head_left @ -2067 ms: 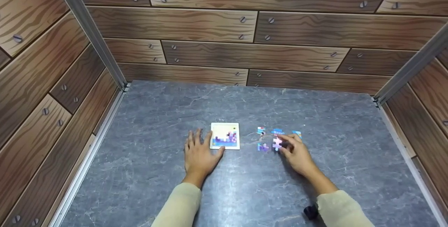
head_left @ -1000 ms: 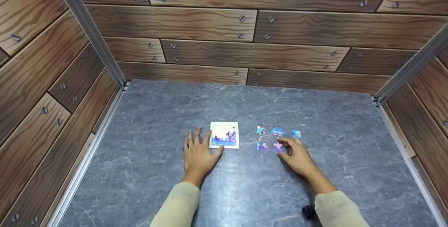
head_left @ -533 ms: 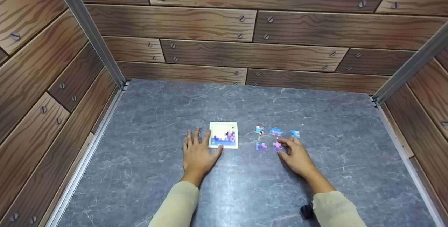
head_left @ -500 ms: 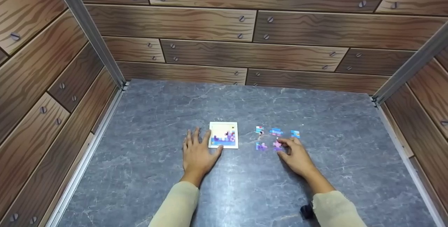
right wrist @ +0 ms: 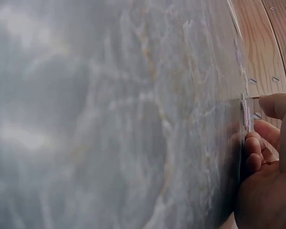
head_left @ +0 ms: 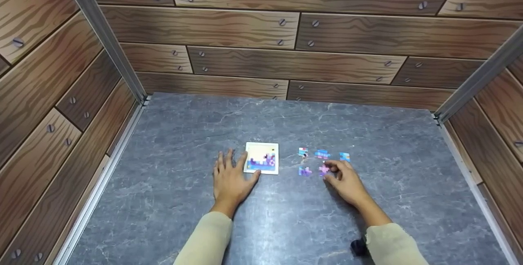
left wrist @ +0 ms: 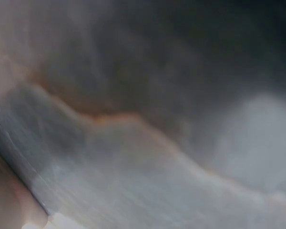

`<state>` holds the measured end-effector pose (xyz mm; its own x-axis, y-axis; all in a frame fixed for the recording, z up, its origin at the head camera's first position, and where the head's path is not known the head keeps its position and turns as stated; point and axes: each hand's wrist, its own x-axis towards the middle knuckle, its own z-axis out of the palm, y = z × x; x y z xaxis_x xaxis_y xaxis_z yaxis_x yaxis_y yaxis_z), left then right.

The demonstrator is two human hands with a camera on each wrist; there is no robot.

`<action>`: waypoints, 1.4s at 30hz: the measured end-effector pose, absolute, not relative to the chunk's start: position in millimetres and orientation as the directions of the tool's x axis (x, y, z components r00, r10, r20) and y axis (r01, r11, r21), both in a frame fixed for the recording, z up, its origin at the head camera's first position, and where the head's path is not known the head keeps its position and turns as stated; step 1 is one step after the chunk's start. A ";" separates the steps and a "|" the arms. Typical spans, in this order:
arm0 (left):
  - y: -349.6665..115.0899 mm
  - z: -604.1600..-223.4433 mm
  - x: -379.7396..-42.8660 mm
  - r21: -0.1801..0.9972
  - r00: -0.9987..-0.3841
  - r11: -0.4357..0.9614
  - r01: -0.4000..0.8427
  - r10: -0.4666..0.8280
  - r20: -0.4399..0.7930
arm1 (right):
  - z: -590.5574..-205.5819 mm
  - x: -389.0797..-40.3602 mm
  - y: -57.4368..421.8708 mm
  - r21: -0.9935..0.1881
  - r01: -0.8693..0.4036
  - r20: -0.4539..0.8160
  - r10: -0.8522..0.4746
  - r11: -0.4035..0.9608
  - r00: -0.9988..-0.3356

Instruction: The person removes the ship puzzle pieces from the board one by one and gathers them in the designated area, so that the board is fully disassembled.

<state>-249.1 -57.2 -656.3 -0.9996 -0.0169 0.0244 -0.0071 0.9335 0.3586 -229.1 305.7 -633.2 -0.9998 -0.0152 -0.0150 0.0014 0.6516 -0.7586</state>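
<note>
My left hand (head_left: 233, 181) lies spread, with index finger and thumb at the left and near edges of a white-framed puzzle tray (head_left: 262, 171). In it is a partly assembled colourful picture below a pale area. My right hand (head_left: 348, 182) pinches a pink jigsaw piece (head_left: 323, 169) between thumb and fingertip at table level. To its left lies a purple-blue jigsaw piece (head_left: 304, 171). Behind them sit a red-and-blue jigsaw piece (head_left: 302, 151), a blue jigsaw piece (head_left: 322, 153) and a blue-orange jigsaw piece (head_left: 345, 156). The left wrist view is mostly blurred.
The grey marbled tabletop (head_left: 261, 122) ends at wood-patterned walls (head_left: 237, 60) at the back and sides. Metal rails (head_left: 102, 171) run along the side edges. A small black object (head_left: 358, 247) stands by the right sleeve.
Since the oldest frame, my right hand has lowered the pink jigsaw piece toward me, into line with the purple-blue one. The blue pieces behind it show more fully. My left hand stays at the tray.
</note>
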 end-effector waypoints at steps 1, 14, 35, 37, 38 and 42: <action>-57.3 -656.3 -249.3 0.357 -0.999 0.934 -0.005 -0.016 0.027 | -632.3 -229.5 305.7 -0.772 0.009 -0.021 -0.010 0.635 -1.000; -61.0 -656.9 -251.4 0.357 -1.000 0.934 -0.015 -0.024 0.020 | -608.6 -248.6 233.1 -0.834 -0.142 0.130 -0.061 0.533 -0.990; -55.3 -658.2 -250.6 0.338 -0.999 0.941 -0.013 -0.027 0.037 | -626.8 -271.1 146.5 -0.664 -0.184 0.061 -0.193 0.724 -0.979; -55.3 -658.1 -250.8 0.341 -0.999 0.940 -0.013 -0.027 0.037 | -628.0 -271.3 145.9 -0.664 -0.191 0.071 -0.194 0.723 -0.978; -55.4 -658.1 -250.8 0.342 -0.999 0.939 -0.013 -0.028 0.037 | -628.5 -271.2 145.6 -0.666 -0.189 0.069 -0.193 0.721 -0.979; -56.1 -658.4 -250.3 0.341 -0.999 0.940 -0.015 -0.028 0.032 | -630.8 -271.2 143.3 -0.656 -0.196 0.063 -0.206 0.729 -0.977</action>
<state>-250.3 -56.1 -658.4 -0.9991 -0.0281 0.0321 -0.0154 0.9400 0.3407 -271.2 143.3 -630.8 -0.9766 -0.2057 0.0634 -0.1961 0.7289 -0.6559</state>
